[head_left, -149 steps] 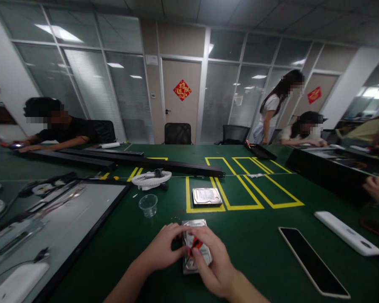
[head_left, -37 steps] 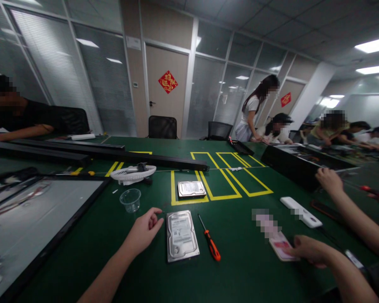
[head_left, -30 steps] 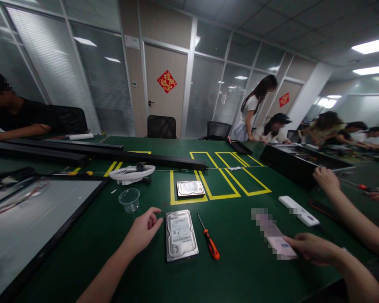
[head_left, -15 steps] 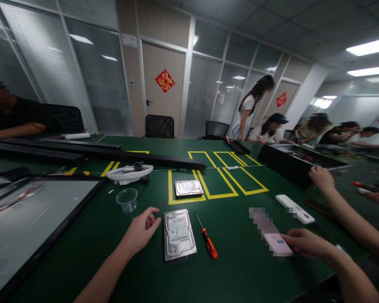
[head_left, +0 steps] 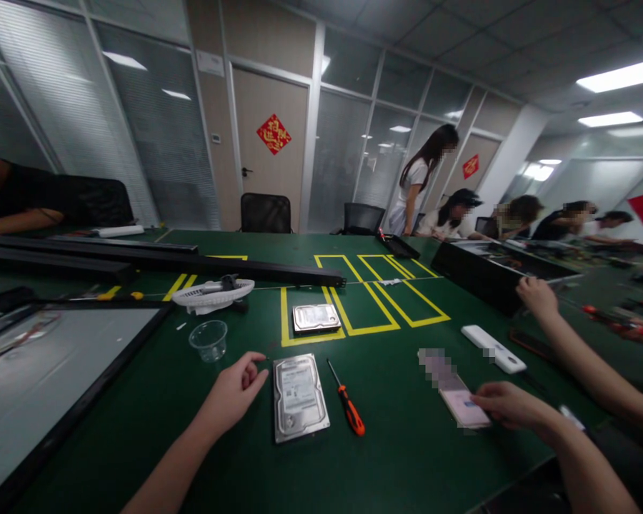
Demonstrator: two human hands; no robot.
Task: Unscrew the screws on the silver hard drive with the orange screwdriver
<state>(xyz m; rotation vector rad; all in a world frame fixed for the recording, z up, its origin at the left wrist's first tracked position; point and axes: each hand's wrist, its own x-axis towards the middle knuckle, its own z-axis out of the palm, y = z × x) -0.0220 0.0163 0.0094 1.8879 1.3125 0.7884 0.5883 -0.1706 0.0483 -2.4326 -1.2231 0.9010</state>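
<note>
My left hand (head_left: 239, 389) rests beside the left edge of a silver hard drive (head_left: 300, 397) lying label up. Its index finger is stretched and the thumb stands apart, the other fingers curled. A tiny dark thing shows at the index fingertip, too small to name. Right of the drive lies a screwdriver (head_left: 351, 412) with an orange and black handle. My right hand (head_left: 509, 405) has its fingers closed at the near right edge of a smartphone (head_left: 464, 405), whose lit screen is partly blurred out. Farther forward a second hard drive (head_left: 316, 318) sits within yellow tape.
A clear plastic cup (head_left: 208, 340) and a white fan-like part (head_left: 214, 293) stand left. A large panel (head_left: 80, 364) covers the left side. A co-worker's hand (head_left: 539, 296) touches a black case (head_left: 476, 278). A white bar-shaped device (head_left: 493, 348) lies near the phone.
The whole view has shifted slightly, so things appear a little farther left. Both my hands keep nearly the same places beside the drive and at the smartphone.
</note>
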